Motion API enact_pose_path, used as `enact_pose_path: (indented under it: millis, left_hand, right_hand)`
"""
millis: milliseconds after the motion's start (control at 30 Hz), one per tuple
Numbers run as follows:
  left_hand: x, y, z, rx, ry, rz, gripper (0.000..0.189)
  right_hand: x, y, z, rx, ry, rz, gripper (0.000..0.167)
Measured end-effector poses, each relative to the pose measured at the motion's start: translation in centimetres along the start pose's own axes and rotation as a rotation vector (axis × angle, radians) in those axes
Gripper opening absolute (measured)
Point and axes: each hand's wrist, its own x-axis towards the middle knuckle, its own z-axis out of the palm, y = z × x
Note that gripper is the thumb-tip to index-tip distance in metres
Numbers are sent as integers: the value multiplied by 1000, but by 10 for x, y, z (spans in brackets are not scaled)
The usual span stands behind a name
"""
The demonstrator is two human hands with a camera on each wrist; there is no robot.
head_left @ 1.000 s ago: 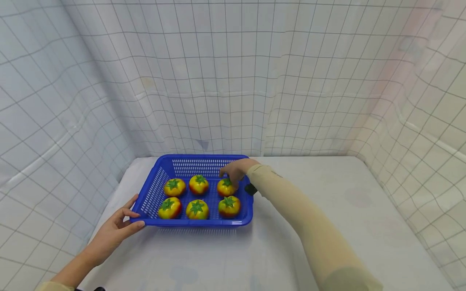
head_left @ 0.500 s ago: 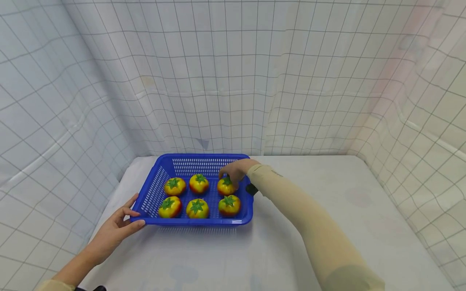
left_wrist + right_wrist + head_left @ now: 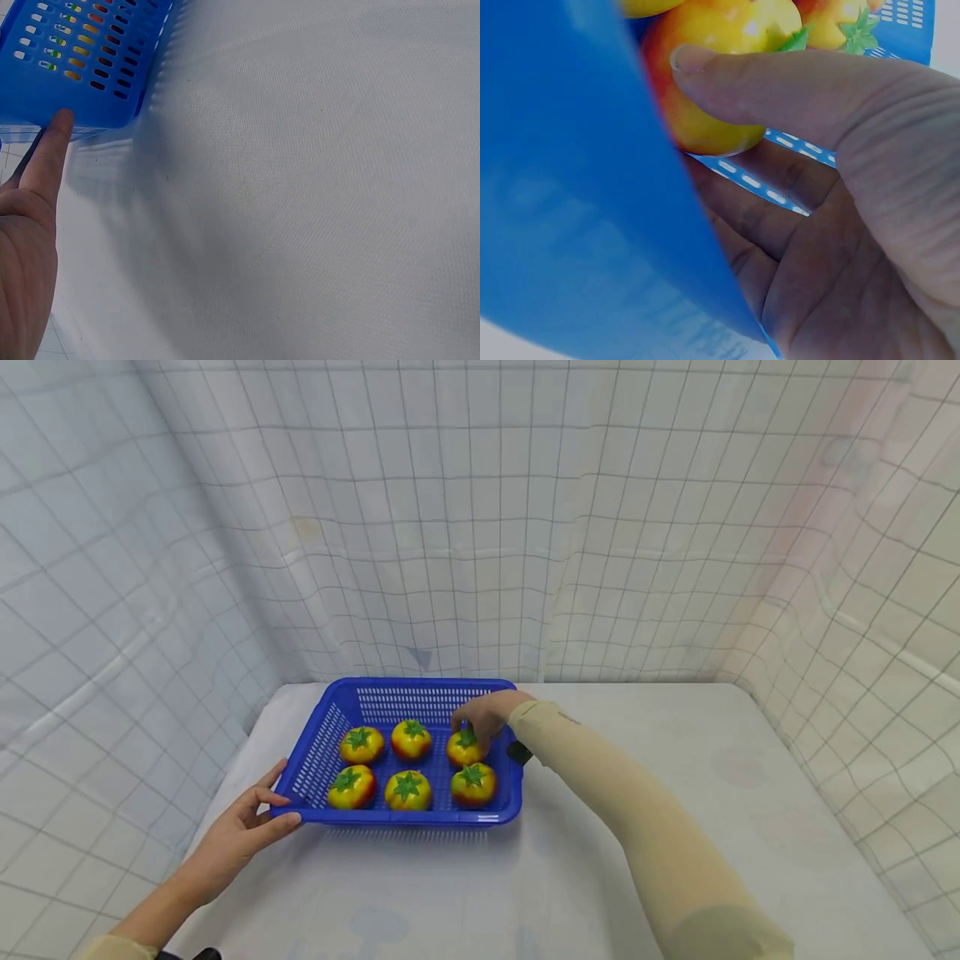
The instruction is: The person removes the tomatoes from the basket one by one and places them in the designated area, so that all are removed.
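Observation:
A blue plastic basket (image 3: 420, 817) with slotted walls holds several yellow-red tomatoes in two rows, each with a green star-shaped top. My left hand (image 3: 232, 843) grips its near left corner, and the left wrist view shows the thumb (image 3: 51, 154) against the outer wall. Over the far right side reaches my right hand (image 3: 487, 714), holding the back right tomato (image 3: 462, 750). In the right wrist view the thumb lies on that tomato (image 3: 712, 127) and the other fingers curl behind it; the basket wall hides part of them. The front right tomato (image 3: 472, 787) sits just nearer.
The basket stands on a white-covered table (image 3: 660, 760), toward its left. White curtains with a grid pattern (image 3: 480, 527) rise behind and at both sides. My right sleeve (image 3: 630, 818) crosses above the table on the right.

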Motion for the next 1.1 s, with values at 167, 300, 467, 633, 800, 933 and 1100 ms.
enact_pose_path:
  millis: [167,300,467,633,800,933,1100]
  left_hand:
    - [-2,-1,1,-6,-4,-9,32]
    - [-2,-1,1,12,2,-18,33]
    - [-2,-2,2,33,5,-18,34]
    - [-2,0,2,69,16,-8,35]
    - [-1,4,2,137,41,2,37]
    - [-1,7,1,185,50,15,37]
    - [0,12,0,222,43,43,34]
  right_hand:
    - [0,0,3,0,-7,-1,52]
    - [0,0,5,10,0,6,51]
    - [1,2,5,38,-1,34,56]
    - [-6,5,-4,91,11,-14,60]
    - [-26,7,-18,221,34,-121,61]
    - [-43,12,-28,310,56,-182,62]
    - [-61,25,-36,276,121,-204,64]
